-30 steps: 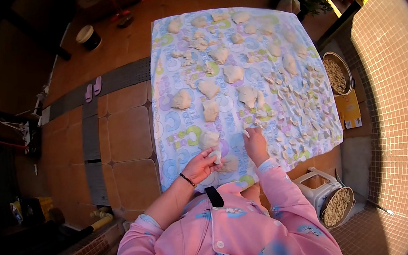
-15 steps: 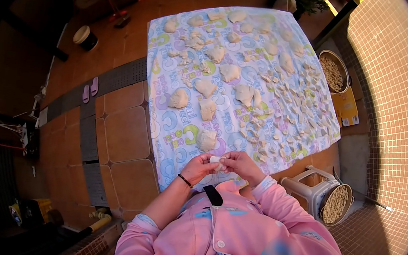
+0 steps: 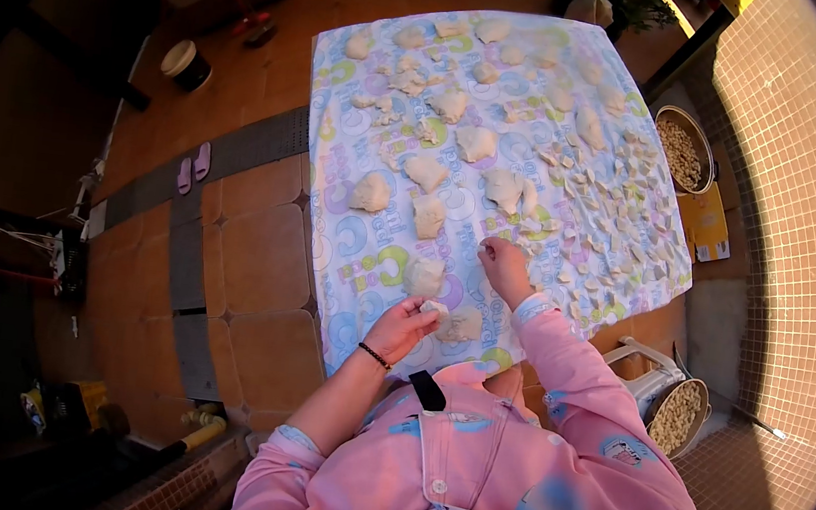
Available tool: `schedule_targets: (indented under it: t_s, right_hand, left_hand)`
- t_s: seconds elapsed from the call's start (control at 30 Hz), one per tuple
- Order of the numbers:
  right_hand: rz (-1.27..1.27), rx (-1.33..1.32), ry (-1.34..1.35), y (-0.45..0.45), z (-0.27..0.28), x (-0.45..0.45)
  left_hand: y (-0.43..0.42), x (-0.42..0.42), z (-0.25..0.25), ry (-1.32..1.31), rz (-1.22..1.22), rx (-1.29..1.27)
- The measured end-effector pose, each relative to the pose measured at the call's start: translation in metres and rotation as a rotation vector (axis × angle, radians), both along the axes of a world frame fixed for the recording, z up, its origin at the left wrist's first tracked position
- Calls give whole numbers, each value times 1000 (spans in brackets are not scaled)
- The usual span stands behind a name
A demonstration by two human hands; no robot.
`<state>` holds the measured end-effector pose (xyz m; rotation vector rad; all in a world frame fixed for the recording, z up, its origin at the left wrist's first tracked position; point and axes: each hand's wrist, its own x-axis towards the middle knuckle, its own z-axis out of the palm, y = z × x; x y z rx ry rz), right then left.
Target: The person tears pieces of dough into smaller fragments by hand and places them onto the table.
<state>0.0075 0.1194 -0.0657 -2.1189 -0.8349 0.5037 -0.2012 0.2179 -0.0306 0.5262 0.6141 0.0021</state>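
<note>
My left hand [image 3: 402,329] is closed around a small white dough-like piece [image 3: 434,311] near the table's front edge. Just beyond it lies a pale lump [image 3: 424,277], and another flat lump [image 3: 461,325] rests to its right. Over the cloth, my right hand [image 3: 502,266] has its fingers pressed together; whatever is between them is too small to name. Several larger pale lumps, such as one [image 3: 428,216] left of my right hand, lie on the patterned cloth [image 3: 333,247]. Many small torn pieces [image 3: 623,219] are spread over the cloth's right side.
A pot of small pale pieces [image 3: 680,150] stands beyond the table's right edge. A second round container [image 3: 676,417] sits on a white stool [image 3: 642,367] at the lower right. Pink slippers [image 3: 193,168] and a bucket [image 3: 186,65] are on the floor at left.
My hands were together around a white piece half a second ago. Now they are apart: my right hand has moved forward and right over the cloth, while my left hand keeps the piece.
</note>
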Motion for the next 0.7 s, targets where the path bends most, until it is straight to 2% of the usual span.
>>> schedule_targets:
  t_s: [0.07,0.2,0.27,0.3,0.37,0.47,0.5,0.57,0.7]
  right_hand:
    - [96,1,-333,6,-21,3]
    - [126,-49,-370,4,9,-10]
    - [151,52,162,-3,48,-27]
    - [151,47,162,-8,52,-37]
    - [179,176,647,-24,56,-58]
    - [156,180,648,-40,49,-84]
    - [142,180,643,-44,47,-89]
    - [93,223,853,-50,44,-95]
    - [140,205,919,-60,40,-90]
  left_hand:
    - [-1,-1,3,-5,14,5]
    - [-1,-2,2,0,25,110]
    - [0,-3,2,3,16,170]
    - [0,-3,4,42,-6,242]
    - [0,-3,4,74,-40,309]
    - [-7,-4,-1,82,-151,404]
    - [-9,-5,-3,109,-160,363]
    - [-11,-7,-4,134,-204,299]
    - [-15,-8,-1,127,-229,166]
